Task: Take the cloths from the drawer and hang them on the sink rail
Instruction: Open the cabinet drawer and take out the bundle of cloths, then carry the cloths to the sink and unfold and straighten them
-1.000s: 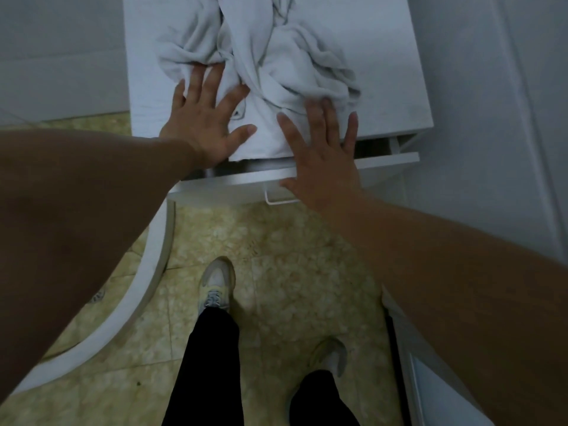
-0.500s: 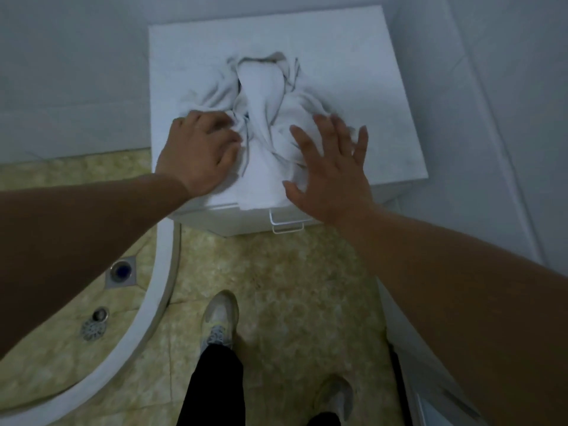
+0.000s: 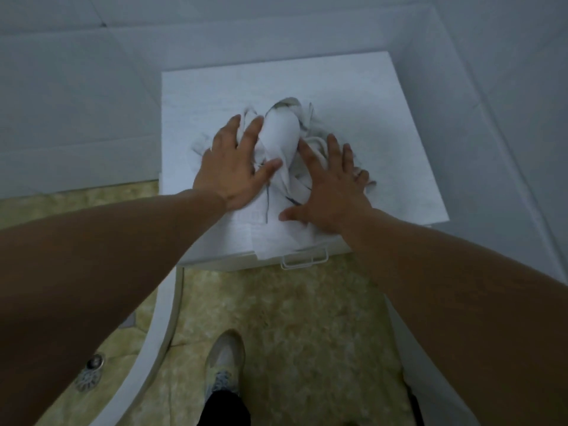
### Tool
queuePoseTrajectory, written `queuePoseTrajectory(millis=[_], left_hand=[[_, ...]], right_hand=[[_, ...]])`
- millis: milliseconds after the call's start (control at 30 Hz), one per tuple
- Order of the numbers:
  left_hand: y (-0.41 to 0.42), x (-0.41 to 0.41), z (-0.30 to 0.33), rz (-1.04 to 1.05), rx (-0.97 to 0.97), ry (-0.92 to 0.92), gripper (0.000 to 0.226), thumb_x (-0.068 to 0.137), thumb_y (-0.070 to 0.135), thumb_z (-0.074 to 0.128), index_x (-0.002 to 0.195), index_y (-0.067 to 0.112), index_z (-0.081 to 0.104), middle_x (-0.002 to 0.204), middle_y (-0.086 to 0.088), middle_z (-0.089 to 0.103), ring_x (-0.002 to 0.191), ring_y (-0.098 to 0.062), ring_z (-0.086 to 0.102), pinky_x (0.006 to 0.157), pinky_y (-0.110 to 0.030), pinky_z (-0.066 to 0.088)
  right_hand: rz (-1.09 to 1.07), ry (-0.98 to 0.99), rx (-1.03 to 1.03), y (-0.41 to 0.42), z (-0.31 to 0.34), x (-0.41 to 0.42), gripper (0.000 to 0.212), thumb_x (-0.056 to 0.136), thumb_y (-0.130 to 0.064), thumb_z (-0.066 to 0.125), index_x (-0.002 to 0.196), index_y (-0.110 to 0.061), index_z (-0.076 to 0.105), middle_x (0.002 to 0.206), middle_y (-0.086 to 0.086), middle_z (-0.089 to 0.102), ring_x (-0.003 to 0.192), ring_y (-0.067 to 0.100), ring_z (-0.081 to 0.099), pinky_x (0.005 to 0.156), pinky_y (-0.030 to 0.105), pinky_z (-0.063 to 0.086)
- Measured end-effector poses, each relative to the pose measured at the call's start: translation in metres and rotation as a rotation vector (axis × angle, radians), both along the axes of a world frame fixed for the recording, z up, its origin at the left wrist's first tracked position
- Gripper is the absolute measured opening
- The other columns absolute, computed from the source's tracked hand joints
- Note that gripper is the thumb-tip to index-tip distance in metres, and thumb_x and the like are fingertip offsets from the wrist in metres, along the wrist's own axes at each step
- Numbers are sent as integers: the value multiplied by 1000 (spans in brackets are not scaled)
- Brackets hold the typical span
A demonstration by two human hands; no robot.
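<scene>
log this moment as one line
left hand on cloths | right hand on cloths | cloths on cabinet | drawer closed

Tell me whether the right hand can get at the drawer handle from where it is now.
Probably yes. The right hand lies on the white cloths atop the cabinet, and the wire handle sits just below its wrist, uncovered, though a cloth edge hangs close beside it.
</scene>
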State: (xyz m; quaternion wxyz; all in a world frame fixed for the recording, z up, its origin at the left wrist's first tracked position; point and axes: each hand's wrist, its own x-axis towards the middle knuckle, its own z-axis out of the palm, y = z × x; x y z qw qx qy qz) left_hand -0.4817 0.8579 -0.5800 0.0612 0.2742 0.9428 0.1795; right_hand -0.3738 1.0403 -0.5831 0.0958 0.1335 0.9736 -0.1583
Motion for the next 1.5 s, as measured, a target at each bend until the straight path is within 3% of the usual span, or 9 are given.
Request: queuePoseTrajectory(millis=[133,200,300,600,800,1000,1233,1333,1500], left_hand=[[12,-5,-10,69,96,152,74,85,69,45,144,26,34,145,-16,38,128,-36,40,104,-49,38],[15,-6,-14,48,170,195,69,84,65,53,138,23,41,132,-15,47,116,-33,50,95,-41,45],[15,-11,-13,7,229,173,64,84,65,56,132,24,46,120,-10,52,97,-30,59,78,-30,42],[13,-18,54,-128,156,154,58,85,67,51,125,25,49,104,-6,59,87,-30,62,71,-32,41],[30,17,150,-228,140,142,54,86,68,48,122,27,48,101,-3,60,82,-27,64,66,-27,38],[42,80,248,-508,101,54,53,86,62,54,123,23,54,104,-5,61,82,-27,64,68,-27,39],[52,203,335,-852,225,-87,46,82,52,64,113,18,60,98,-4,63,75,-25,66,62,-29,52],[59,276,367,-1032,260,-112,44,81,44,71,110,14,60,94,-7,64,74,-25,65,64,-25,48],[81,405,424,-1368,317,-133,46,82,50,59,111,15,58,95,-7,63,72,-26,64,58,-34,55]], right_hand=[[35,186,31,3,-6,0,118,60,-88,58,153,-47,-3,164,11,4,147,38,13,110,62,22],[63,296,-5,4,-5,-3,105,70,-73,66,155,-38,16,157,17,20,138,40,27,106,57,35],[66,345,-94,6,2,-12,89,76,-48,74,153,-32,31,149,19,31,126,42,40,99,54,45],[84,346,-198,12,81,-4,70,71,-25,80,137,-17,56,138,20,42,113,38,52,88,45,52],[13,299,-176,21,175,38,70,71,-31,79,136,-19,55,140,17,40,117,36,48,88,47,52],[-178,252,-208,2,269,136,70,72,-33,80,136,-17,57,143,19,41,118,37,50,88,49,52],[-512,301,-138,-46,365,294,65,66,-22,84,127,-16,65,137,24,49,120,43,53,88,49,53],[-688,278,-56,-75,403,373,62,66,-25,84,125,-15,66,136,24,49,121,44,52,86,51,54],[-966,303,85,-124,462,511,58,69,-28,85,122,-16,67,133,22,52,120,42,53,81,47,55]])
